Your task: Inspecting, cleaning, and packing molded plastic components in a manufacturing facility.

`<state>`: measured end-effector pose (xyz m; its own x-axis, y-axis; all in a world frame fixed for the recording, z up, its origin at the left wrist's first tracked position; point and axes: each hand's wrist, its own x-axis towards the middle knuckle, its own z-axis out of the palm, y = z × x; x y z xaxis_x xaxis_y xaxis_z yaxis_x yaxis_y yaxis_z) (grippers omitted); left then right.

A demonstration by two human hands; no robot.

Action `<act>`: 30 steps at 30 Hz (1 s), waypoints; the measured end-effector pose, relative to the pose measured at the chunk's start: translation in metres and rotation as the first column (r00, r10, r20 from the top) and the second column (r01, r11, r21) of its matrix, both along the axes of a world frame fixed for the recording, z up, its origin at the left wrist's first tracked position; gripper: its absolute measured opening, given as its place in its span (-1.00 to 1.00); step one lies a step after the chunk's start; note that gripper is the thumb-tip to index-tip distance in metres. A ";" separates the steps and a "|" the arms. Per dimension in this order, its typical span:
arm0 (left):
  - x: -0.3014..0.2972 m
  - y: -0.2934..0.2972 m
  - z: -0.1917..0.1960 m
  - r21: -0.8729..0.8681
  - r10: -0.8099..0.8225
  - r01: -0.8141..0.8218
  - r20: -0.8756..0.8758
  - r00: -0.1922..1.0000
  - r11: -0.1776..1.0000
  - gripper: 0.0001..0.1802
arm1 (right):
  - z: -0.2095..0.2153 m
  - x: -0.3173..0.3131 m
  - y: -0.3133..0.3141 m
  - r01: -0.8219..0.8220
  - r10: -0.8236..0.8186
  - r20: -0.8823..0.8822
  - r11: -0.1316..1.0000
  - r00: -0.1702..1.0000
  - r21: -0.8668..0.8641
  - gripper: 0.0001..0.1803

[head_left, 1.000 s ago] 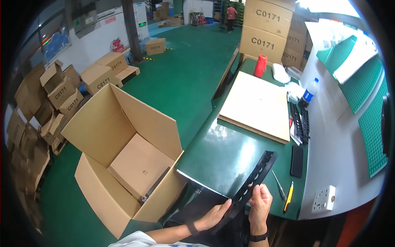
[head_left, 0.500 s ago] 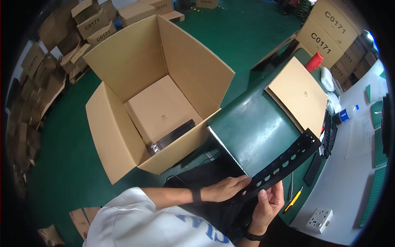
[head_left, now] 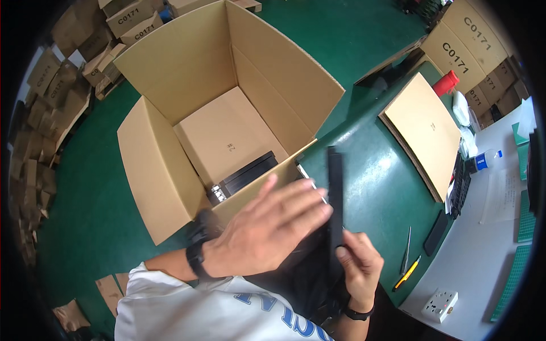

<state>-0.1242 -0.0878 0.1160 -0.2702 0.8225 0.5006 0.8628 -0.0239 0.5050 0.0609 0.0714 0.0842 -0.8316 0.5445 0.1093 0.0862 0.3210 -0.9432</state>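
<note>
Right hand (head_left: 357, 266) grips the lower end of a long black strip (head_left: 335, 199), fingers curled round it; the strip runs nearly upright in view, its upper end over the green bench (head_left: 369, 170) near the box corner. Left hand (head_left: 267, 227) is spread open and flat, fingers extended, fingertips touching or just beside the strip's middle; can't tell if it actually grips anything. Black band on each wrist.

Large open cardboard box (head_left: 165, 170) sits on the green floor left of the bench, flaps up. Inside, on the bottom near the close wall, a stack of black parts (head_left: 244, 177).

On the bench, well apart from the hands: a flat pile of cardboard sheets (head_left: 421, 128), a red bottle (head_left: 445, 83) beyond it, a yellow-handled cutter (head_left: 406, 273) and a dark flat slab (head_left: 437, 233) to the right of the right hand. White power strip (head_left: 439, 304) on the lighter table edge. More cardboard cartons (head_left: 466, 40) stacked at top right.
</note>
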 end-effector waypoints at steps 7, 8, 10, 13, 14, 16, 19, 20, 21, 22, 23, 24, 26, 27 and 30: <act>-0.005 -0.001 -0.010 -0.356 -0.176 0.104 -0.177 0.968 0.929 -0.44 | 0.013 -0.030 -0.020 -0.175 0.147 0.140 0.961 0.979 0.213 -0.58; -0.006 -0.001 -0.012 -0.351 -0.151 0.091 -0.149 0.977 0.932 -0.39 | 0.008 -0.030 -0.021 -0.134 0.115 0.118 0.976 0.986 0.169 -0.53; -0.002 -0.003 -0.022 -0.197 -0.056 0.048 -0.037 0.998 0.979 -0.37 | -0.001 -0.033 -0.023 -0.089 0.080 0.054 0.974 0.995 0.210 -0.52; 0.002 -0.005 -0.033 0.056 0.082 -0.087 0.091 0.993 0.995 -0.43 | -0.006 -0.035 -0.028 -0.017 0.015 0.008 0.961 1.000 0.276 -0.49; 0.002 -0.004 -0.034 0.080 0.112 -0.134 0.233 0.966 0.988 -0.45 | -0.009 -0.035 -0.029 -0.007 0.005 0.006 0.956 1.000 0.292 -0.50; 0.001 -0.002 -0.037 0.076 0.164 -0.211 0.400 0.902 0.975 -0.49 | -0.013 -0.036 -0.030 0.007 -0.006 -0.007 0.958 1.000 0.287 -0.51; -0.004 -0.009 -0.050 -0.070 0.134 -0.114 0.548 0.826 0.991 -0.42 | -0.020 -0.039 -0.028 0.104 -0.090 -0.063 0.958 0.994 0.266 -0.53; -0.001 -0.007 -0.053 -0.101 0.099 -0.044 0.647 0.756 0.994 -0.33 | -0.026 -0.037 -0.028 0.175 -0.159 -0.088 0.960 0.983 0.217 -0.57; 0.005 -0.007 -0.056 -0.126 0.085 0.014 0.739 0.669 0.992 -0.24 | -0.029 -0.038 -0.030 0.224 -0.206 -0.120 0.961 0.971 0.164 -0.61; 0.009 -0.004 -0.058 -0.107 -0.018 0.167 0.791 0.611 0.980 -0.07 | -0.030 -0.038 -0.034 0.248 -0.229 -0.170 0.963 0.959 0.104 -0.62; 0.017 0.001 -0.062 -0.045 -0.105 0.246 0.821 0.561 0.968 -0.02 | -0.031 -0.038 -0.039 0.269 -0.254 -0.216 0.962 0.943 0.041 -0.63; 0.023 0.007 -0.065 -0.029 -0.123 0.223 0.764 0.634 0.974 -0.02 | -0.029 -0.038 -0.043 0.245 -0.227 -0.224 0.968 0.948 0.053 -0.63; 0.030 0.015 -0.076 0.028 -0.165 0.208 0.718 0.676 0.978 -0.06 | -0.029 -0.041 -0.050 0.187 -0.170 -0.249 0.981 0.953 0.043 -0.63; 0.026 0.015 -0.076 0.027 -0.160 0.204 0.720 0.675 0.979 -0.06 | -0.029 -0.041 -0.052 0.150 -0.132 -0.281 0.988 0.951 0.042 -0.63; 0.001 0.012 -0.064 -0.157 -0.113 0.262 0.617 0.779 0.952 -0.15 | -0.019 -0.054 -0.042 0.095 -0.062 -0.328 0.992 0.943 0.084 -0.58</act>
<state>-0.1234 -0.0760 0.0523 -0.2803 0.9556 0.0908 0.3785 0.0231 0.9253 0.0071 0.0296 0.0651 -0.6974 0.5800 0.4211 -0.1900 0.4169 -0.8889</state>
